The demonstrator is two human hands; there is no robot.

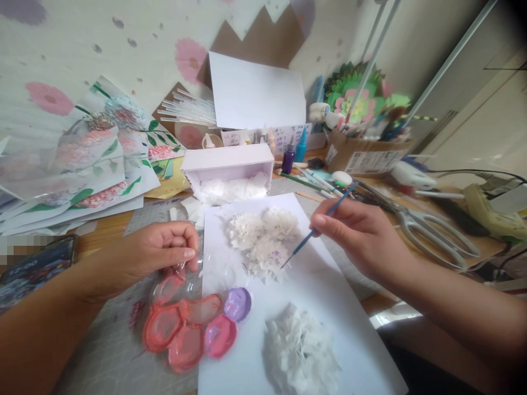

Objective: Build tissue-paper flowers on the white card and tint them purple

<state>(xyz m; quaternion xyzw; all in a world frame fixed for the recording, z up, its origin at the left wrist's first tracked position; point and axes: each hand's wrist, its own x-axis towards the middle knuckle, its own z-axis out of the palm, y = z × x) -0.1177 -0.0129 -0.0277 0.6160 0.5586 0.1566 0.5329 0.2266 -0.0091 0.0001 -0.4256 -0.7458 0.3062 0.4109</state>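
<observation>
My right hand (pixel 354 230) is closed around a thin blue paintbrush (pixel 329 213), its tip at a cluster of white crumpled-paper flowers (pixel 261 233). Small purple marks show on the front flower near the tip. My left hand (pixel 168 247) pinches the rim of a clear plastic paint palette (pixel 193 302), whose wells hold coral, pink and lilac paint. A white paper sheet (pixel 349 329) lies under the flowers and part of the palette. A larger white paper flower (pixel 302 351) rests apart at the sheet's near end.
Behind the sheet stands a white open box (pixel 228 164) with paper pieces inside. Purple (pixel 289 158) and blue (pixel 302 145) paint bottles are beyond it. Scissors (pixel 428 225) and a cardboard box (pixel 366 153) are on the right; flower pictures (pixel 82 159) and a phone (pixel 41 269) on the left.
</observation>
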